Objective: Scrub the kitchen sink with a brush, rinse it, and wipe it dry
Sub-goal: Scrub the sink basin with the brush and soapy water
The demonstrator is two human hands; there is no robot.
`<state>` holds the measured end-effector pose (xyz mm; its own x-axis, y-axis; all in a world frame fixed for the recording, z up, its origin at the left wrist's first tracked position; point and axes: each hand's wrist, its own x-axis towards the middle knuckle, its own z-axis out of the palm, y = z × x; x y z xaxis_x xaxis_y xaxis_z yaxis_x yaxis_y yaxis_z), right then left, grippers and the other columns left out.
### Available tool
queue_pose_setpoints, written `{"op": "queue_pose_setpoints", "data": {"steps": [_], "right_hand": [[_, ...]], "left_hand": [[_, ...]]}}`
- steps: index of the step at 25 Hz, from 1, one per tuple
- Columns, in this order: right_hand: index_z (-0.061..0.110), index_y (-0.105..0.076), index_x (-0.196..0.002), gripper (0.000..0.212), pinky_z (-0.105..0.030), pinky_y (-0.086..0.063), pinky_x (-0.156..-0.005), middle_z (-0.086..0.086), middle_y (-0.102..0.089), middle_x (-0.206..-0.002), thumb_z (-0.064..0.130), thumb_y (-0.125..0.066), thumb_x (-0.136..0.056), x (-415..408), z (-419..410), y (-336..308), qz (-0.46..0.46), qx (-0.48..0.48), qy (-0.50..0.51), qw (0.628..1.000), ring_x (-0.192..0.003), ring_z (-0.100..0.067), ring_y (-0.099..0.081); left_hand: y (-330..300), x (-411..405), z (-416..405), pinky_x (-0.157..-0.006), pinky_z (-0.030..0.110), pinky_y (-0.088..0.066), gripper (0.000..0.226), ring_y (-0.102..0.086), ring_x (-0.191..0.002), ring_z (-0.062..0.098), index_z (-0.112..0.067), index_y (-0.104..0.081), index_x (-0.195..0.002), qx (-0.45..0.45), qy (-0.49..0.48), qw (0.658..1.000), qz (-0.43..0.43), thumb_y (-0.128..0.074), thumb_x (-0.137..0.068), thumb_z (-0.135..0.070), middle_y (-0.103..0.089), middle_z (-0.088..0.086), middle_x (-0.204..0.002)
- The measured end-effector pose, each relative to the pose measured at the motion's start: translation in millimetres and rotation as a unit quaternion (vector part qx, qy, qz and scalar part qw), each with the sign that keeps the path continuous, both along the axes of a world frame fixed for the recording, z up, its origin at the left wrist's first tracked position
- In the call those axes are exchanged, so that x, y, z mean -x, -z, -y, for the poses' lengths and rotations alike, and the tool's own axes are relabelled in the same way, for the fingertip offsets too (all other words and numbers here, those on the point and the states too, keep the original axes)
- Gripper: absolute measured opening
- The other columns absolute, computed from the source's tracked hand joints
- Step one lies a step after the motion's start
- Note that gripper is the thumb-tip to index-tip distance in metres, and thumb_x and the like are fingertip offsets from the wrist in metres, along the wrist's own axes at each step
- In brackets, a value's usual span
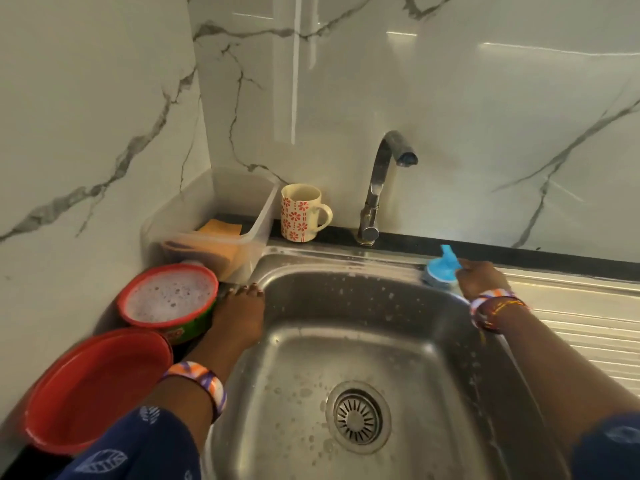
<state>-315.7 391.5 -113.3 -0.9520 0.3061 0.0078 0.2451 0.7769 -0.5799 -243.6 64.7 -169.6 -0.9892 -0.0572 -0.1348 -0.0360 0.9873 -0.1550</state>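
Your right hand (479,277), right of centre in the frame, has its fingers clamped on the blue brush (439,270), pressing it onto the sink (346,261) at its back right corner, probably to scrub the rim. Your left hand (239,315), fingers together and flat, rests on the sink's left edge, likely as a brace, beside the soapy bowl (169,296).

Left hand (239,313): palm down, fingers flat and together, forearm reaching forward, banded bracelet at the wrist, dark patterned sleeve at the elbow. Right hand (479,277): extended further forward, fingers closed in a grip, knuckles up, bracelets and thread on the wrist.
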Motion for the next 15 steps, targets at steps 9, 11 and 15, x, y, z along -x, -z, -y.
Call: {"op": "queue_pose_setpoints", "data": {"steps": [9, 11, 15], "right_hand": [[0.008, -0.058, -0.128, 0.038, -0.030, -0.046, -0.077, -0.011, -0.064, -0.106, 0.010, -0.044, -0.092, 22, 178, 25, 0.031, 0.159, -0.206, 0.965, -0.084, -0.021, -0.059], [0.007, -0.055, -0.129, 0.038, -0.037, -0.047, -0.095, -0.014, -0.060, -0.124, 0.011, -0.044, -0.093, 20, 222, 13, 0.039, 0.156, -0.240, 0.957, -0.108, -0.029, -0.059], [0.011, -0.054, -0.130, 0.036, -0.032, -0.044, -0.092, -0.012, -0.058, -0.128, 0.015, -0.041, -0.096, 16, 217, 6, 0.041, 0.106, -0.260, 0.959, -0.114, -0.028, -0.056]], "left_hand": [[1, -4, -2, -0.118, 0.039, -0.017, 0.057, -0.022, -0.143, 0.026, -0.009, -0.020, -0.149, -0.009, -0.011, 1.000, -0.022, -0.037, -0.095, -0.009, -0.019, 0.009, -0.156], [3, -4, -1, -0.117, 0.040, -0.019, 0.055, -0.025, -0.141, 0.026, -0.009, -0.022, -0.148, 0.003, -0.007, 1.000, -0.028, -0.035, -0.095, -0.009, -0.021, 0.009, -0.155], [2, -3, -1, -0.117, 0.039, -0.018, 0.055, -0.025, -0.141, 0.025, -0.009, -0.023, -0.148, 0.013, 0.000, 0.999, -0.031, -0.034, -0.095, -0.011, -0.021, 0.008, -0.155]]}}
